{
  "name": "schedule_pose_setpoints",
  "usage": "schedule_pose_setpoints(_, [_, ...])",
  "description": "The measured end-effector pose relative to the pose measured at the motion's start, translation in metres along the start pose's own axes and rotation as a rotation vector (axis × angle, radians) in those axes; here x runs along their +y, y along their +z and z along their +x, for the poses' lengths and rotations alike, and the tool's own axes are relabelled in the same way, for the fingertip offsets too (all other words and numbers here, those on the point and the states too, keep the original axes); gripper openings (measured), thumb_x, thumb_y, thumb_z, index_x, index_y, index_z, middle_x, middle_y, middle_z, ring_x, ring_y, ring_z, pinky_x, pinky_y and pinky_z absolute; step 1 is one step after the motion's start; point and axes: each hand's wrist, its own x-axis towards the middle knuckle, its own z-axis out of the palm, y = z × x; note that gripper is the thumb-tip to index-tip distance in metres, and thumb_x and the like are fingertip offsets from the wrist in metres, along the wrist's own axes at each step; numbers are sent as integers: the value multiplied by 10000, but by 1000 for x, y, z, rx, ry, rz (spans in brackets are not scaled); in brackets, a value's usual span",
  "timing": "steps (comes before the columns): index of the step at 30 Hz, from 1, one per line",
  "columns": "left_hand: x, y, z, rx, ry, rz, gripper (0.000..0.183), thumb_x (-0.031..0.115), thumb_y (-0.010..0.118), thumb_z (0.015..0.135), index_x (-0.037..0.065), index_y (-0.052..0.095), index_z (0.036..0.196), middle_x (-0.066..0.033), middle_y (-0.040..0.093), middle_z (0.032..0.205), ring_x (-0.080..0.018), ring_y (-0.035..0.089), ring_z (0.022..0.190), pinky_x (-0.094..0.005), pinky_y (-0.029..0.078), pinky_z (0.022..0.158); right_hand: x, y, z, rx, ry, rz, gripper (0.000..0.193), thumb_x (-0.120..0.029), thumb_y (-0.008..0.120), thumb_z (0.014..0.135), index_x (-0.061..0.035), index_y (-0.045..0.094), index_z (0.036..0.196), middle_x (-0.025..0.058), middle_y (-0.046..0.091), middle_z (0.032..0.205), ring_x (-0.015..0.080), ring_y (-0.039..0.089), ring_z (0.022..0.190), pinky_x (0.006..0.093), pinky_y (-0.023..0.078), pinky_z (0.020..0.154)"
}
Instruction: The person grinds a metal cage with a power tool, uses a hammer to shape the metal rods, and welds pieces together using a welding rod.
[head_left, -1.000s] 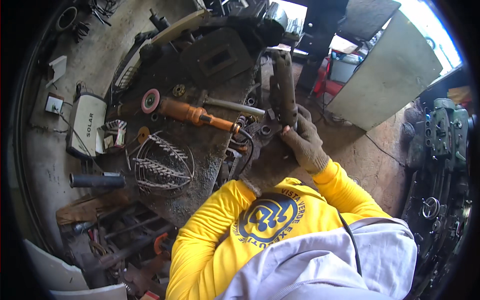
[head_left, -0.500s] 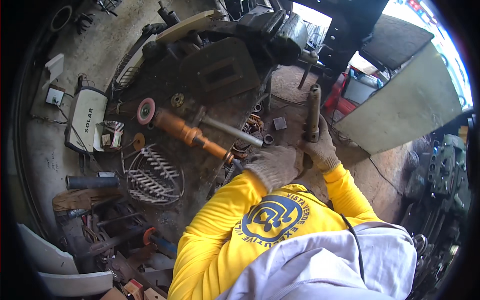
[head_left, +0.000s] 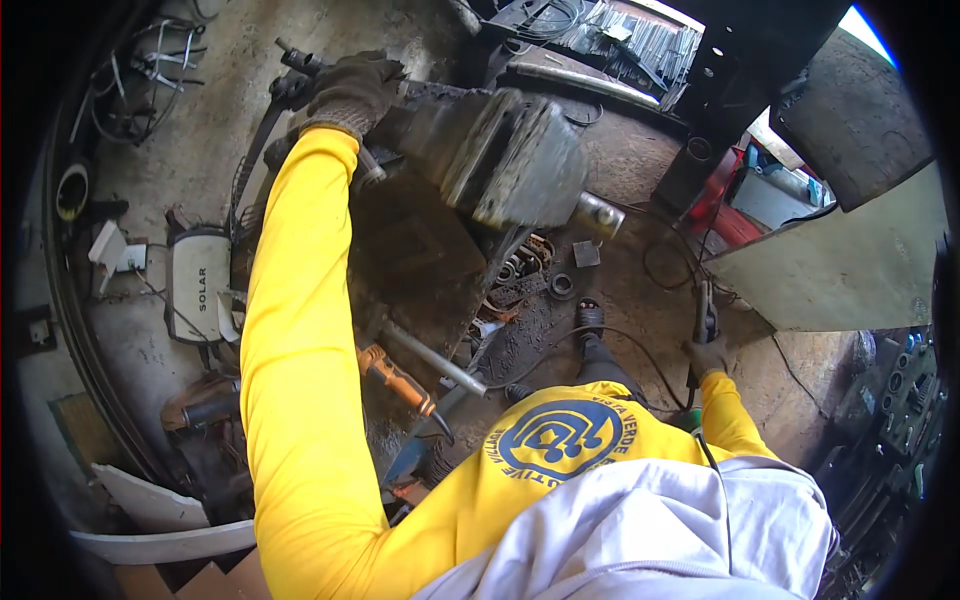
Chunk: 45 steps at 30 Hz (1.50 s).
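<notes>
A dark, grimy workbench [head_left: 420, 250] carries a heavy bench vise [head_left: 510, 155] at its far end. Nearer than the vise, an orange-handled grinder [head_left: 400, 378] and a steel rod [head_left: 435, 358] lie on the bench's near edge.

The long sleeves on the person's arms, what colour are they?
Bright yellow. The sleeves show best in the head view, running up to dark work gloves on the left hand and right hand.
</notes>
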Motion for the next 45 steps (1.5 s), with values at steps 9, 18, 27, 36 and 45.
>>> schedule_pose_setpoints(9, [-6,48,63,-257,62,-58,366,365,711,853,137,690,1138,-182,693,1184,-407,655,1098,-476,522,907,7,-4,22,-63,15,127,981,-314,864,642,-13,401,1453,251,598,1322,385,598,1228,436,483,1031])
schedule_pose_setpoints(18, [-13,39,77,-246,331,-2,280,177,611,941,84,703,1188,-179,706,1150,-379,671,1067,-429,532,919,-12,-11,27,-111,65,101,1055,-351,856,656,-50,331,1520,275,592,1366,410,592,1264,433,478,1062])
schedule_pose_setpoints(27, [14,-43,47,270,256,-823,270,213,535,1058,43,662,1226,-85,698,1168,-189,655,1100,-337,481,1033,-7,-16,19,-144,55,163,1084,-386,858,642,-40,325,1520,277,587,1366,422,578,1275,446,474,1061])
schedule_pose_setpoints(36, [-12,-218,-137,-27,726,-2321,193,224,531,1047,93,658,1111,-35,572,741,-127,528,684,-213,401,582,-17,-4,-18,-88,-182,415,1055,-357,851,657,3,328,1500,269,580,1352,401,570,1280,407,448,1070])
schedule_pose_setpoints(45, [83,-149,-330,-241,243,-3012,278,330,546,1040,87,661,1110,38,512,676,-75,439,573,-271,451,584,1,-27,-114,-22,-367,655,976,-324,815,658,-20,384,1479,216,583,1348,335,572,1268,393,441,1060])
